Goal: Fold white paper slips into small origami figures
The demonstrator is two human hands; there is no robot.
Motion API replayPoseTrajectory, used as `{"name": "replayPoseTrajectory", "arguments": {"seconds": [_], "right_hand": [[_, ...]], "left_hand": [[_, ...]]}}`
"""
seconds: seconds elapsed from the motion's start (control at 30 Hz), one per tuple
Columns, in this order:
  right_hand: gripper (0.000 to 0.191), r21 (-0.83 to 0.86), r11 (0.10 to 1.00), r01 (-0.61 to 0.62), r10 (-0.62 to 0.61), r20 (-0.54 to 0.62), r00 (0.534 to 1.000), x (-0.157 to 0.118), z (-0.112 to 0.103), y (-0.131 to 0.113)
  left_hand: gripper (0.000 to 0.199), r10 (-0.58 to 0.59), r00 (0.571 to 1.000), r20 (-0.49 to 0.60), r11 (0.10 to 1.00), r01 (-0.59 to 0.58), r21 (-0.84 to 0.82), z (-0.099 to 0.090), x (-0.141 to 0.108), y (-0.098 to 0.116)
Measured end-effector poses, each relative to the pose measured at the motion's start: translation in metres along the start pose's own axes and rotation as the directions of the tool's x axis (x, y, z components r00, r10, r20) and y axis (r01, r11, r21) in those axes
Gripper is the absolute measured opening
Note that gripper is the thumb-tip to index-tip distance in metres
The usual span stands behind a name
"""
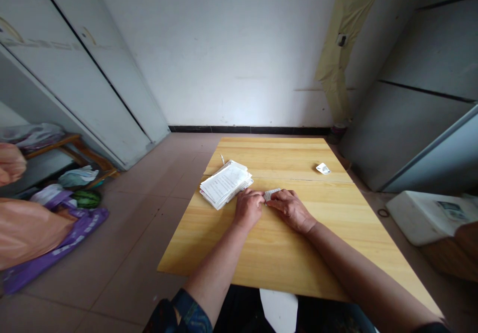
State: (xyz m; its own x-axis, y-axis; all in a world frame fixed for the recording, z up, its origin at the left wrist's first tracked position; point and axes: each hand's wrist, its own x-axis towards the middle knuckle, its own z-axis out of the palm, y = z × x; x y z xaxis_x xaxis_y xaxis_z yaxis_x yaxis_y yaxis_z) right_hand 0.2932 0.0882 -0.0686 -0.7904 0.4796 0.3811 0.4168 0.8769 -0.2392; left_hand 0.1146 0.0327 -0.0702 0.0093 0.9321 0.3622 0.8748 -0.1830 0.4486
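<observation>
Near the middle of the wooden table (298, 258), a small piece of printed paper (272, 193) lies between my two hands. My left hand (249, 207) is closed at the left edge of this paper, its fingertips pressed together. From the right, my right hand (292, 209) holds the paper with bent fingers, partly covering it. Just left of my left hand sits an untidy stack of printed sheets (226, 182).
A small white item (323, 168) lies at the table's back right. Behind the stack is a thin white object (222, 159). Bags and a watermelon (86, 199) are on the left; a white box (429, 217) stands on the right. A wall is beyond the table.
</observation>
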Motion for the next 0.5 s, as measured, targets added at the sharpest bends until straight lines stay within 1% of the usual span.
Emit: {"name": "replayPoseTrajectory", "arguments": {"seconds": [0.33, 0.5], "right_hand": [[0.023, 0.043, 0.999, -0.005, 0.006, -0.006, 1.000, 0.0010, 0.0003, -0.0003], [0.024, 0.022, 1.000, -0.004, 0.004, 0.009, 1.000, 0.0012, -0.0003, -0.0004]], "left_hand": [[0.028, 0.011, 1.000, -0.016, 1.000, -0.011, -0.006, 0.0015, -0.0004, -0.0016], [0.028, 0.010, 1.000, -0.014, 1.000, -0.010, -0.002, 0.0016, -0.0007, -0.0019]]}}
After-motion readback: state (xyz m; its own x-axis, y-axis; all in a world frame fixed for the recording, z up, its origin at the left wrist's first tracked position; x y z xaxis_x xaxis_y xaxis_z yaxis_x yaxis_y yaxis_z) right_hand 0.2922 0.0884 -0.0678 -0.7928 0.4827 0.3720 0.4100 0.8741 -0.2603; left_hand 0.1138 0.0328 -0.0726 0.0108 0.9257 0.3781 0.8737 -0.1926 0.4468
